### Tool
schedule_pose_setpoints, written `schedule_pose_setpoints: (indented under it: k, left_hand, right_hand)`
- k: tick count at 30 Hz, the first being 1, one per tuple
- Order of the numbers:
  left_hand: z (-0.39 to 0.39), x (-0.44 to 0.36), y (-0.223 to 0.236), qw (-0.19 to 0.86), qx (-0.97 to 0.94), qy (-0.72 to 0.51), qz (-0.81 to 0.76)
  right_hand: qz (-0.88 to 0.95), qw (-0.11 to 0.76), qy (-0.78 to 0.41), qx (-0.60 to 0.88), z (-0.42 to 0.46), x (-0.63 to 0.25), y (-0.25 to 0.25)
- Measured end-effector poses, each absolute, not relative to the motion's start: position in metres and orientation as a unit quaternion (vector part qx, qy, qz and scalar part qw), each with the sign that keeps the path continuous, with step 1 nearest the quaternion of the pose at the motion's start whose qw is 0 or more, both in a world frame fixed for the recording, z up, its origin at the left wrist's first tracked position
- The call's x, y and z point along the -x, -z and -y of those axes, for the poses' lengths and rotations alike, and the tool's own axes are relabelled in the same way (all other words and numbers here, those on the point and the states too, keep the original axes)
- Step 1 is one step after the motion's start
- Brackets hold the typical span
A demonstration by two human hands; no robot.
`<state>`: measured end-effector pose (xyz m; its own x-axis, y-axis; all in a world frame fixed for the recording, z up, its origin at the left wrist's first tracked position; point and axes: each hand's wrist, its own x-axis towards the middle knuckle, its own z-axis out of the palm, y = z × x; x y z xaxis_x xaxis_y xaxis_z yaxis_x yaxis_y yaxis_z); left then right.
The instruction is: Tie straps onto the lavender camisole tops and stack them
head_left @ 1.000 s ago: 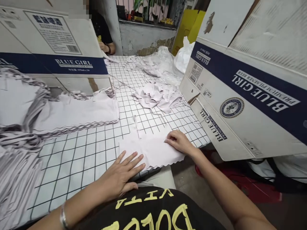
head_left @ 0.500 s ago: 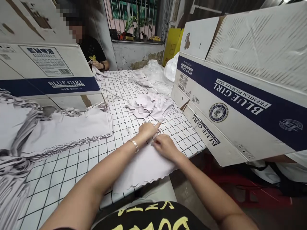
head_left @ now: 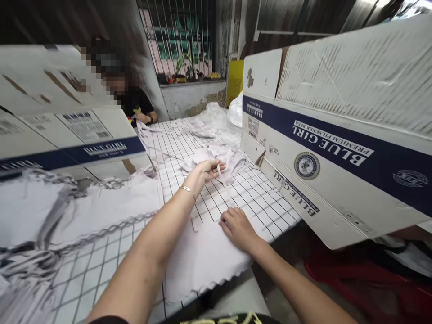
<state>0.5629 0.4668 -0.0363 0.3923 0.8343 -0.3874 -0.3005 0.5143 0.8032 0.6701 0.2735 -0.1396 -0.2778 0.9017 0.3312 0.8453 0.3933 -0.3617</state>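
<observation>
A pale cloth panel (head_left: 202, 265) with a wavy edge lies at the near table edge, overhanging it slightly. My right hand (head_left: 239, 229) is on its far right corner, fingers curled and closed at the cloth; their undersides are hidden. My left hand (head_left: 209, 172) reaches out, palm partly up, over the near side of a heap of pale cloth scraps (head_left: 232, 157). Its fingers are loosely apart, and a narrow cloth strip (head_left: 219, 169) shows at the fingertips.
Stacked pale cloth panels (head_left: 118, 198) lie on the left of the checked tabletop (head_left: 111, 256). A large carton (head_left: 114, 148) stands behind them; another carton (head_left: 324, 180) juts in from the right. Clear plastic (head_left: 216, 117) lies at the back. A co-worker (head_left: 140, 103) sits at the far left.
My left hand has moved off the cloth panel, forward to the scrap heap, and its fingers have loosened. My right hand stays at the panel's corner. The camera view has tilted up.
</observation>
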Motion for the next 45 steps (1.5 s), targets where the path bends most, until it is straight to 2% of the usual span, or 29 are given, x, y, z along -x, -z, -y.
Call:
schedule_pose_setpoints:
  k: [3,5,7,10,13,16,21,28,35,45]
  left_hand:
    - [-0.463,-0.561,0.006,0.723,-0.415,-0.373,-0.408]
    - [-0.448,-0.564,0.000,0.676,-0.491,-0.389,-0.388]
    - [-0.429,-0.566,0.006,0.561,-0.635,-0.408,-0.341]
    - [-0.401,-0.565,0.020,0.310,-0.849,-0.378,-0.200]
    - [-0.380,-0.561,0.028,0.202,-0.907,-0.352,-0.110]
    - [-0.369,-0.559,0.032,0.225,-0.892,-0.361,-0.153]
    - [-0.356,-0.560,0.033,0.308,-0.855,-0.341,-0.241]
    - [-0.352,-0.557,0.042,0.349,-0.821,-0.372,-0.257]
    - [-0.358,-0.552,0.050,0.297,-0.840,-0.375,-0.257]
    - [-0.361,-0.562,0.061,0.287,-0.849,-0.333,-0.295]
  right_hand:
    - [0.775,0.303,-0.130,0.539,-0.275,-0.673,0.140]
    - [0.725,0.366,-0.250,0.528,-0.283,-0.681,0.135]
    - [0.625,0.441,-0.395,0.508,-0.291,-0.695,0.121]
    - [0.484,0.530,-0.540,0.439,-0.297,-0.721,0.093]
    - [0.473,0.527,-0.601,0.370,-0.296,-0.735,0.074]
    - [0.490,0.493,-0.627,0.352,-0.292,-0.736,0.070]
    - [0.462,0.521,-0.612,0.375,-0.289,-0.732,0.069]
    - [0.526,0.448,-0.597,0.407,-0.287,-0.730,0.066]
    - [0.496,0.414,-0.642,0.413,-0.286,-0.734,0.066]
    - [0.484,0.404,-0.617,0.471,-0.298,-0.743,0.066]
